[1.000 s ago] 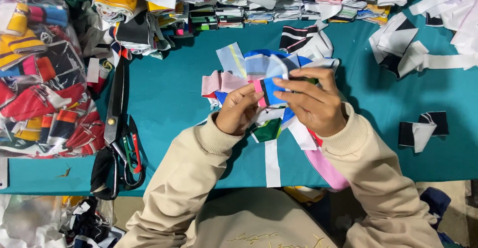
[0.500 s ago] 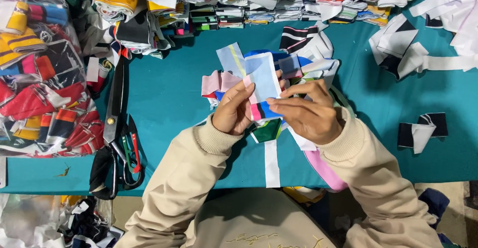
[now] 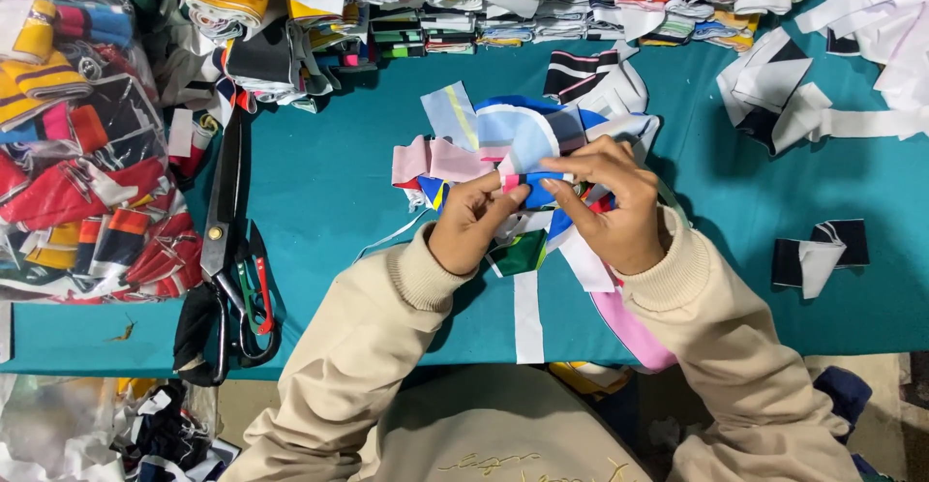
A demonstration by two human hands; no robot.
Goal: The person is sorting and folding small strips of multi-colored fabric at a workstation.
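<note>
Both hands: our left hand [image 3: 471, 223] and right hand [image 3: 608, 206] pinch a soft blue cloth strip [image 3: 538, 180] | Where: over a heap of cloth scraps [image 3: 503, 143] on the teal table [image 3: 329, 182] | Nearby: big black scissors [image 3: 227, 250] lie left of the heap

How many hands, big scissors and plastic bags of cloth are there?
Hands: 2, left hand and right hand, both pinching the bundle of cloth strips
Large black scissors: 1
Clear plastic bag of cloth pieces: 1
Total: 4
</note>
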